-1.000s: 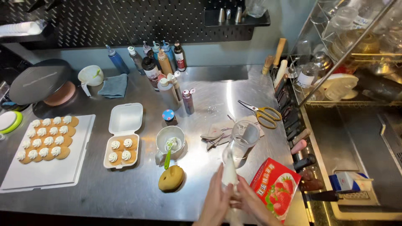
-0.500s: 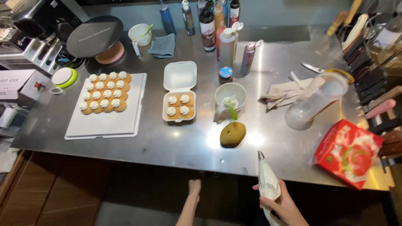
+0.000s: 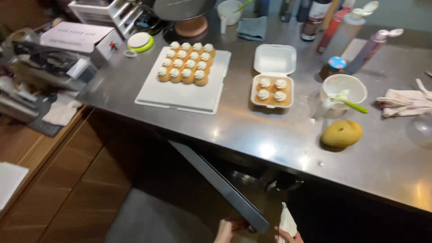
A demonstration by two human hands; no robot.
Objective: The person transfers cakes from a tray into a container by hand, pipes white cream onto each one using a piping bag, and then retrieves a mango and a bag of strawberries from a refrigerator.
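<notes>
White piping bag (image 3: pixel 286 221) sits in the right hand's (image 3: pixel 288 235) closed grip; the left hand (image 3: pixel 225 231) now grips the opened under-worktop door (image 3: pixel 220 184), previously empty.

Bright overhead light, glare spots on steel counter (image 3: pixel 288 148); dim below, slight motion blur, wide-angle edge bend

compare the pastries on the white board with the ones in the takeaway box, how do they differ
The pastries on the white board are many, packed in tight rows on an open flat surface; the pastries in the takeaway box are only four, set two by two. The board group lies flat and exposed, while the box group sits walled in, under an open hinged lid. Both sets are golden brown with a white cream swirl on top.
</notes>
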